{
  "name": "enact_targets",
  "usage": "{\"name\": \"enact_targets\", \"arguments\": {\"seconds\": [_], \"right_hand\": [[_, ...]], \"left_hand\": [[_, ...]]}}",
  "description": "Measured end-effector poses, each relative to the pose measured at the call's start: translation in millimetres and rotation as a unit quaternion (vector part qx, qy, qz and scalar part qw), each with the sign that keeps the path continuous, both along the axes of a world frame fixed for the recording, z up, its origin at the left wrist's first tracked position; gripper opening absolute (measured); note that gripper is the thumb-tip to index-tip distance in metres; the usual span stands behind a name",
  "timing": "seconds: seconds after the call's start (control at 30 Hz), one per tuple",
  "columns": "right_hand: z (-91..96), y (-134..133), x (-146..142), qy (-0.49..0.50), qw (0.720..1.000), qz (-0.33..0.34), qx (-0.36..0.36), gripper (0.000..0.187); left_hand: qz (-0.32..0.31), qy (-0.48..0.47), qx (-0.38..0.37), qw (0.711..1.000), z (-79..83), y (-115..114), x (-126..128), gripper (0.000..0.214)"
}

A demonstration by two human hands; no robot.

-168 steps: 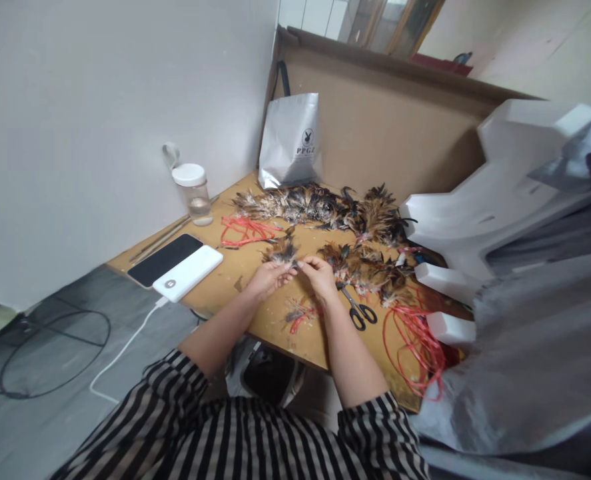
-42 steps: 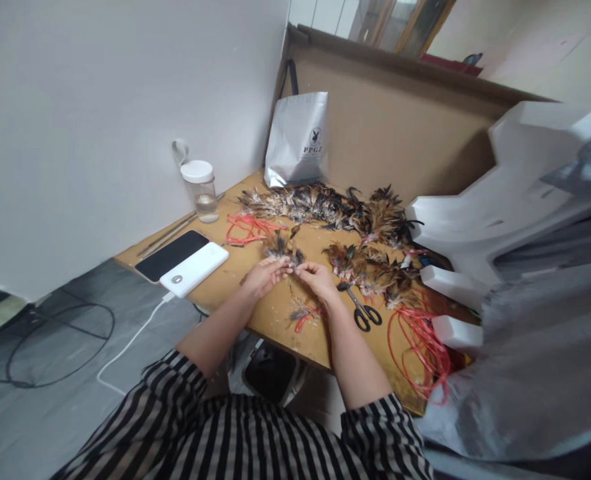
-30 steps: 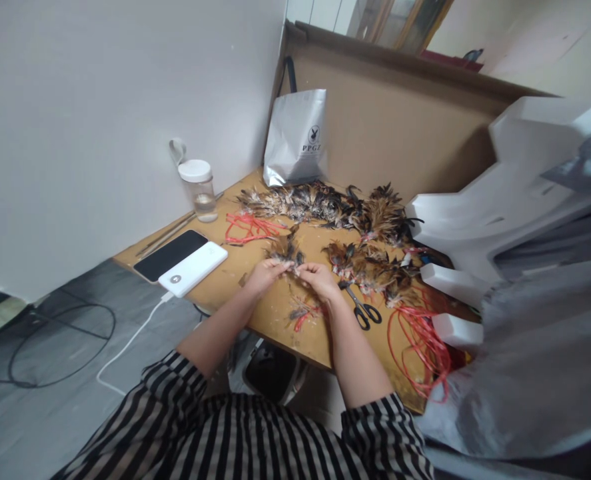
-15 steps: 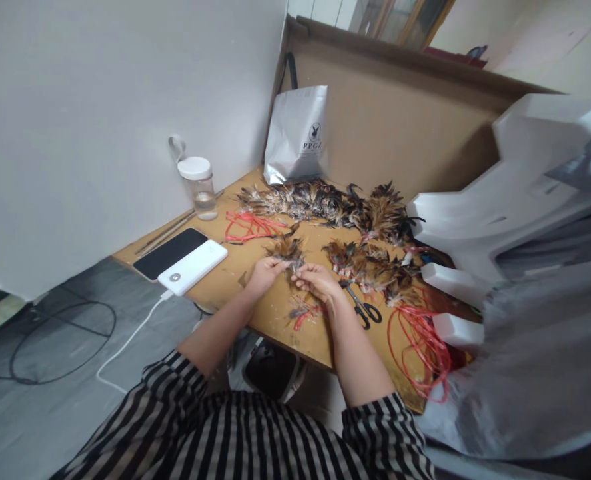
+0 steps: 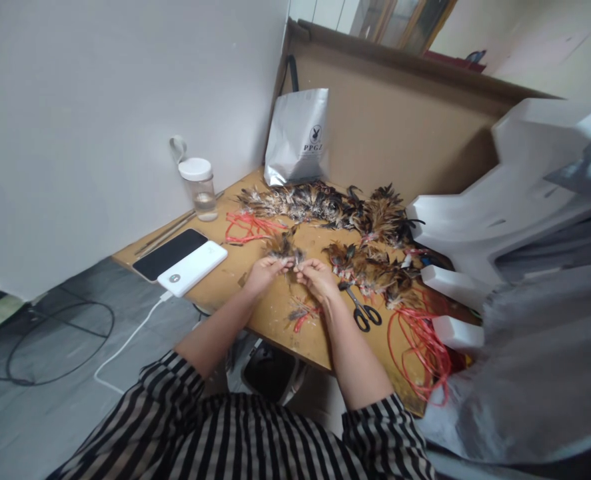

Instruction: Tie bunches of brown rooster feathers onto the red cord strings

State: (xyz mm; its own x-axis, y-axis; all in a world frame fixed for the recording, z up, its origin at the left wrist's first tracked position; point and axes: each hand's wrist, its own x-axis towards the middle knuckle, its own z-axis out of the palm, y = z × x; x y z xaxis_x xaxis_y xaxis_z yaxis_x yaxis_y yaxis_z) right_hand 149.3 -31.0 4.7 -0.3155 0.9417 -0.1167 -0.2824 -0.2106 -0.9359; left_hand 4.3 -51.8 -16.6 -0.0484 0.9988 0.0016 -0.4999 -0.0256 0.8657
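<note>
Near the middle of the table, my left hand (image 5: 266, 275) pinches a small bunch of brown feathers (image 5: 280, 244) by its lower end. Close beside it, my right hand (image 5: 316, 277) is closed in a pinch on a small greyish feather (image 5: 299, 255). Below the hands lie a few loose feathers with a bit of red string (image 5: 301, 315). Black-handled scissors (image 5: 362, 313) rest just right of my right wrist. Feather bundles (image 5: 375, 267) tied with red string lie to the right, and a long row of dark feathers (image 5: 315, 203) stretches behind.
A phone (image 5: 171, 253), a white power bank (image 5: 192, 268) with its cable and a lidded bottle (image 5: 202, 190) stand left. Red string (image 5: 252, 227) lies behind my left hand, with a larger tangle (image 5: 420, 353) at right. A silver bag (image 5: 298, 137) and white foam (image 5: 460, 207) border the table.
The feather bunch has shifted slightly left with my left hand, and a small greyish feather now stands apart from it at my right fingertips. The view has tilted slightly.
</note>
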Motion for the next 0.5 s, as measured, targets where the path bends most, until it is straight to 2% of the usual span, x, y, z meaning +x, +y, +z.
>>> {"name": "enact_targets", "arguments": {"seconds": [0.13,0.27,0.5], "right_hand": [[2.6,-2,-7,0.025,0.995,-0.069,0.062,0.018],[1.6,-7,-15,-0.011,0.993,-0.04,0.108,0.014],[-2.2,-9,-18,-0.052,0.997,-0.023,0.055,0.019]], "left_hand": [[-0.032,-0.064,-0.012,0.997,-0.2,-2,1,0.025],[-0.053,-0.08,0.003,0.995,-2.3,-2,4,0.02],[-0.067,-0.087,0.01,0.994,-2.2,-3,5,0.017]]}}
